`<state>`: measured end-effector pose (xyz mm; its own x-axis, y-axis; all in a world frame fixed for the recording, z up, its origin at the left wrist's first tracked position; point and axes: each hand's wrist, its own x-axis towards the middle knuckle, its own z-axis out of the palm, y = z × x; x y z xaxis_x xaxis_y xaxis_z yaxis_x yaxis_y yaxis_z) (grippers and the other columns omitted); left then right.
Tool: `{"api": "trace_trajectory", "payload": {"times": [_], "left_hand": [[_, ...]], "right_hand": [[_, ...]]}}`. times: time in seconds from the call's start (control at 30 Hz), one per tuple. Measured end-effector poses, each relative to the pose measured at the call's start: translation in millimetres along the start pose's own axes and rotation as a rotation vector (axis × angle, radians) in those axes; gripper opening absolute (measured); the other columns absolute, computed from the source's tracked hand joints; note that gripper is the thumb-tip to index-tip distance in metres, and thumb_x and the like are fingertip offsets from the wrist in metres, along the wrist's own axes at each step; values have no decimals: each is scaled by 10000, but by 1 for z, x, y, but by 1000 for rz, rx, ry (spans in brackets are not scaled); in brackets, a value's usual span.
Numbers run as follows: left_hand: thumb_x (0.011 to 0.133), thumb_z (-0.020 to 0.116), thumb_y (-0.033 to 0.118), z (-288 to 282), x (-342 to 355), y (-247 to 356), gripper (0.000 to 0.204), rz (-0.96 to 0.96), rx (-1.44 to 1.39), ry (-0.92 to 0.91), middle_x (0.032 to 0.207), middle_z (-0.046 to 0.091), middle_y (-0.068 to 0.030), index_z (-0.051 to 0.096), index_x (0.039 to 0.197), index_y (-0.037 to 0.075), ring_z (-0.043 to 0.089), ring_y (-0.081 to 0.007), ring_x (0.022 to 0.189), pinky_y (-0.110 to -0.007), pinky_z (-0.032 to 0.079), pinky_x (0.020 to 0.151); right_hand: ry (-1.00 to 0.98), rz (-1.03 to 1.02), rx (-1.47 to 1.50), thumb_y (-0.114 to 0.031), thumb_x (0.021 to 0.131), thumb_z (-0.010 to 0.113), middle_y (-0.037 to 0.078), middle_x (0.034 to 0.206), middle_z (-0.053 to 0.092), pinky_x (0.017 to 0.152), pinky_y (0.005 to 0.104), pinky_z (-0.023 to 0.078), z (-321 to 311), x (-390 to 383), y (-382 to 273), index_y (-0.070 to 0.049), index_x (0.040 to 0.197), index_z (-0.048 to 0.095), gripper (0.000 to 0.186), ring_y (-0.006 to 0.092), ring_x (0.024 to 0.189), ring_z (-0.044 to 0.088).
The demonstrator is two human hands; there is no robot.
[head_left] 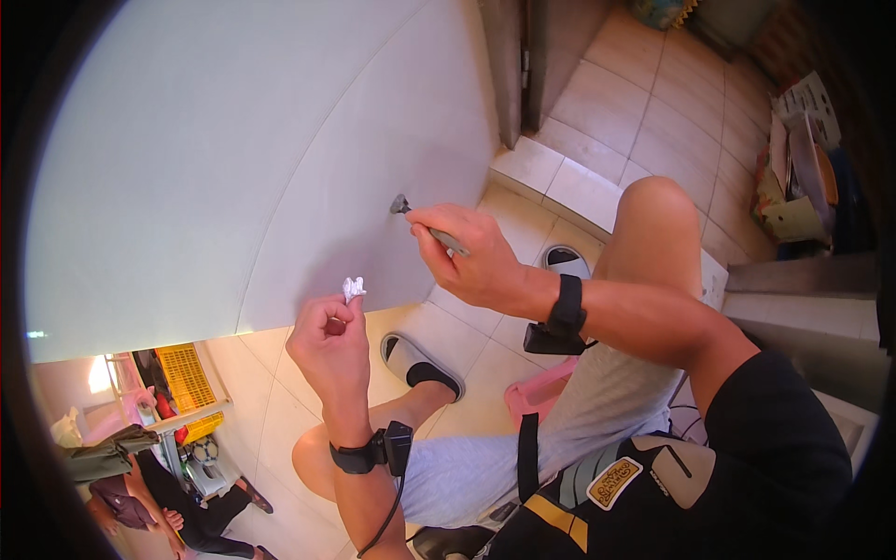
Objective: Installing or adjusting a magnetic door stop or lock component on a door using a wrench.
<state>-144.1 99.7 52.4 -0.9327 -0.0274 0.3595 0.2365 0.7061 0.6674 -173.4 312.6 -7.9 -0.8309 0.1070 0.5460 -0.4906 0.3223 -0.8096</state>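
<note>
My right hand (474, 250) is closed round a small grey-handled tool (448, 241). Its short, wide dark head is at the surface of a large pale wall (308, 196); whether it is a scraper or a brush I cannot tell. Lower and to the left, my left hand (331, 345) pinches a crumpled, shiny white piece (353, 287) between thumb and fingers, close in front of the wall's lower part. What it is made of cannot be made out. Both wrists wear black straps with small boxes.
A pink plastic stool (539, 390) stands on the tiled floor by my legs. Boxes and papers (793, 177) are piled at the far right, past a doorway with a raised step (579, 191). Another person (201, 504) sits at lower left beside a shelf with a yellow basket (187, 378).
</note>
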Motion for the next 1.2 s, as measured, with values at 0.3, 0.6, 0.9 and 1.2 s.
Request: {"api": "trace_trajectory", "payload": {"times": [0.3, 0.6, 0.9, 1.2], "left_hand": [[831, 817, -60, -1, 2, -3, 243, 62, 26, 105, 861, 718, -62, 597, 758, 14, 555, -105, 561, -246, 467, 542], [868, 813, -37, 4, 4, -1, 249, 54, 139, 162, 829, 699, -7, 595, 761, 17, 524, -45, 617, -216, 454, 591], [887, 809, -26, 2, 5, -1, 256, 0, 58, 119, 805, 692, -13, 588, 767, 25, 536, -35, 649, -202, 458, 606], [839, 815, -60, 3, 6, 0, 265, 34, 25, 140, 827, 699, -49, 580, 748, 20, 537, -90, 570, -237, 457, 548]], "right_hand": [[107, 55, 142, 49, 911, 667, 169, 881, 703, 659, 403, 533, 2, 3, -2, 23, 1078, 679, 169, 330, 753, 684], [187, -39, 138, 28, 936, 664, 166, 876, 700, 637, 393, 526, -5, 13, -1, 11, 1077, 682, 144, 325, 721, 674], [147, -26, 83, 9, 1017, 594, 140, 952, 734, 634, 292, 569, -11, 17, 4, 31, 1104, 685, 127, 221, 787, 770], [308, 130, 210, -61, 998, 621, 196, 886, 694, 620, 378, 512, -12, 29, 9, 11, 1062, 688, 117, 286, 687, 663]]}}
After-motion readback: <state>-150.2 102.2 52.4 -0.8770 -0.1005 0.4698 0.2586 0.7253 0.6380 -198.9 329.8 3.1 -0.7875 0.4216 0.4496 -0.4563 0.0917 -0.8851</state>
